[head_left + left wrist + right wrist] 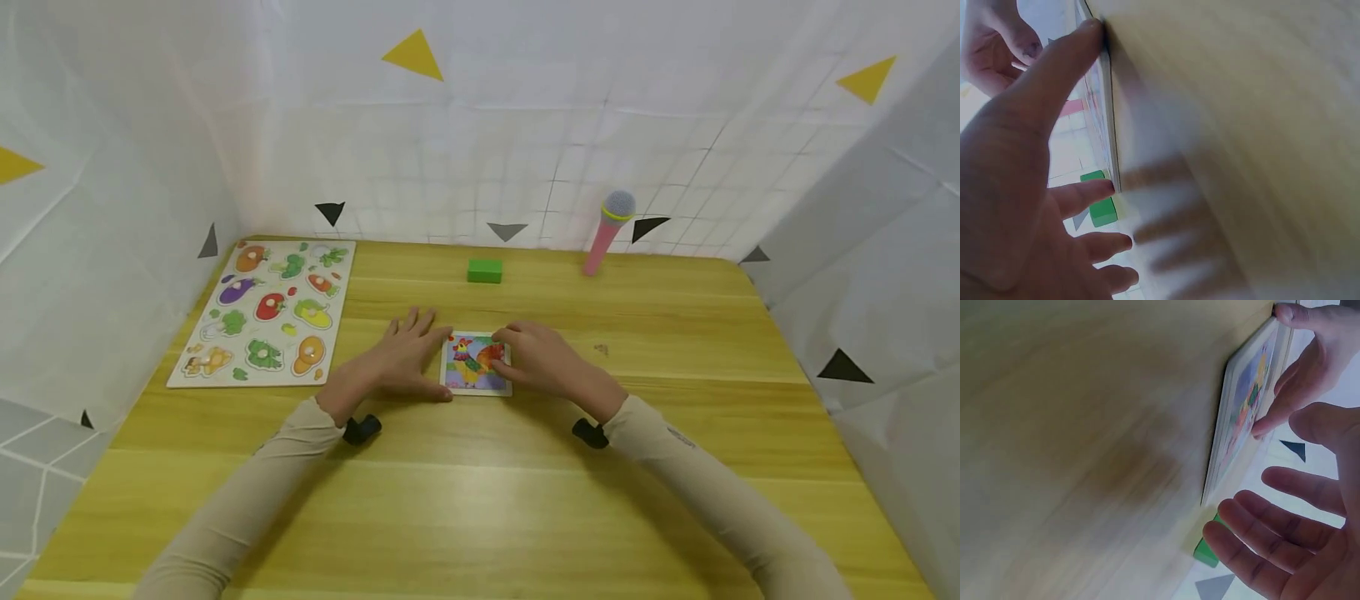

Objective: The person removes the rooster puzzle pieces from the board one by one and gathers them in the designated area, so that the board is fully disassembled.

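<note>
A small square board with a rooster picture [471, 375] and a pale border lies flat on the wooden table, between both hands. My left hand [397, 358] is at its left side, fingers spread. In the left wrist view, the thumb and index fingertips are right at the edge of the board [1107, 106]. Over the right side of the board is my right hand [542, 358], covering part of the picture in the head view. The right wrist view shows its fingers [1260, 540] loosely bent, apart from the board [1249, 403], with nothing between them.
A vegetable peg puzzle board [285, 279] lies at the back left of the table [480, 500]. Behind the rooster board is a green block [484, 271]. A pink toy microphone [607, 233] is further right, near the white cloth wall [495, 142].
</note>
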`<state>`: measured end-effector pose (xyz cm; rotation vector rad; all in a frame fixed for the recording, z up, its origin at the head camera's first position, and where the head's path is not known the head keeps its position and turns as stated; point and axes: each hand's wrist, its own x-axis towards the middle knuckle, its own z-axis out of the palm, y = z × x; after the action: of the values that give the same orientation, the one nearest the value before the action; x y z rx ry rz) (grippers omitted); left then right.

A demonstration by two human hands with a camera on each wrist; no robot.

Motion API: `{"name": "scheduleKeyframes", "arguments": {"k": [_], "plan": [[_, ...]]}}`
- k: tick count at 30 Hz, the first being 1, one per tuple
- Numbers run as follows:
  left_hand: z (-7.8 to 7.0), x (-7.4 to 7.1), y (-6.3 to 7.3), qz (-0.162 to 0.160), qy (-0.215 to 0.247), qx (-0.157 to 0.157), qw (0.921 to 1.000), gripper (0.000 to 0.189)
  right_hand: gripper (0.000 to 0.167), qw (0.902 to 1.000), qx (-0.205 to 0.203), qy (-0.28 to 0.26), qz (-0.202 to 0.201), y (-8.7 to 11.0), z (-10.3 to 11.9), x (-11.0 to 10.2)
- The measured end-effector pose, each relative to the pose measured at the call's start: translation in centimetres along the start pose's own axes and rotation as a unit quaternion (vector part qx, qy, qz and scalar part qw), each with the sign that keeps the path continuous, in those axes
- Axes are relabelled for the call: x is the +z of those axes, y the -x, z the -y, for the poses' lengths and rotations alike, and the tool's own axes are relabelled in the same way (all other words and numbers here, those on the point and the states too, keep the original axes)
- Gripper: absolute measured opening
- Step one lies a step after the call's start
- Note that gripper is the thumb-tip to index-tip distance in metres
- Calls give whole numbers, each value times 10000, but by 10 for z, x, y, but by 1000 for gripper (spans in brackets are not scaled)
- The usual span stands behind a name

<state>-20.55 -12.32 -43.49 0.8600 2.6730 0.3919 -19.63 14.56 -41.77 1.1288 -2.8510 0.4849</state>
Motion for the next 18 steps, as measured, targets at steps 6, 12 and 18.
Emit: {"name": "scheduleKeyframes", "arguments": {"k": [6, 12, 18], "plan": [[3, 1, -5, 8, 75, -102, 9999, 109, 33, 9998, -46, -176, -30, -11, 0, 8], [5, -1, -11, 67, 142, -175, 9997, 108, 29, 9992, 111, -381, 16, -26, -2, 13], [7, -4, -16, 0, 297, -286, 9992, 109, 22, 9991, 118, -400, 54, -44, -4, 17]]}}
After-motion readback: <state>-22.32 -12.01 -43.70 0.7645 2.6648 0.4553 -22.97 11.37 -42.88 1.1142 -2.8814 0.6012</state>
